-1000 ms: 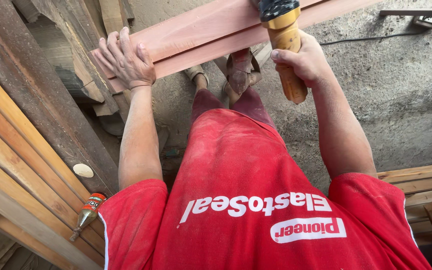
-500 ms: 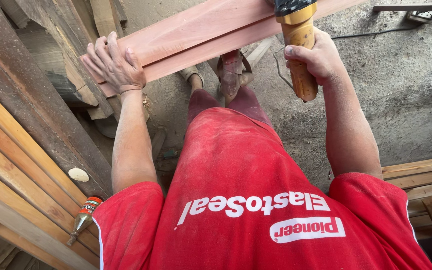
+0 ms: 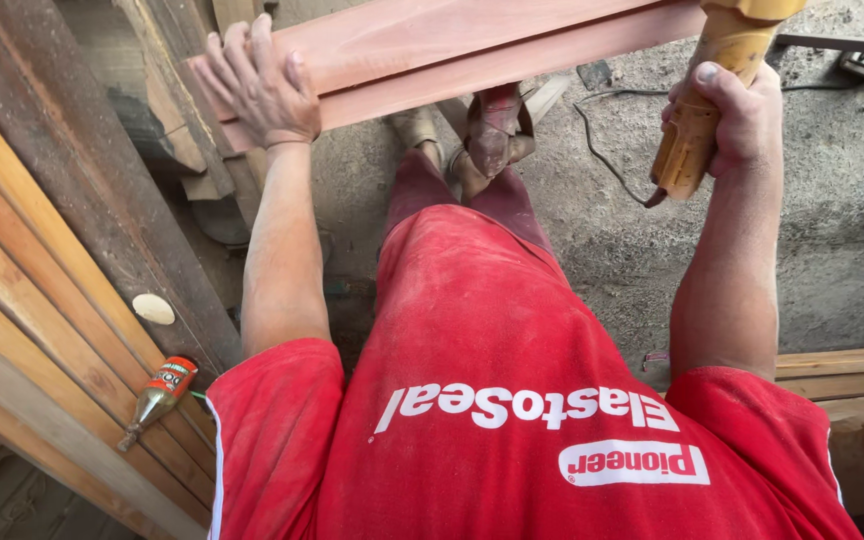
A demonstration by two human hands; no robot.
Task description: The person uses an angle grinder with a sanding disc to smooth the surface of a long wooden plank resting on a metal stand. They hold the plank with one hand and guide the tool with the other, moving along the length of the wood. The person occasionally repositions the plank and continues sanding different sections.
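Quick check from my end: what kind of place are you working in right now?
Most likely a carpentry or woodworking yard. The left hand presses a reddish planed plank, the right hand grips a yellow corded power tool, and stacked timber boards lean beside a rough concrete floor.

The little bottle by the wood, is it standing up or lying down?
Lying down. The small bottle rests tilted on its side against the stacked planks, its narrow tip pointing down-left.

Under my feet the concrete floor is grey and dusty, with a black cord snaking across it. To my left, stacked planks carry a small glue bottle and a pale round disc.
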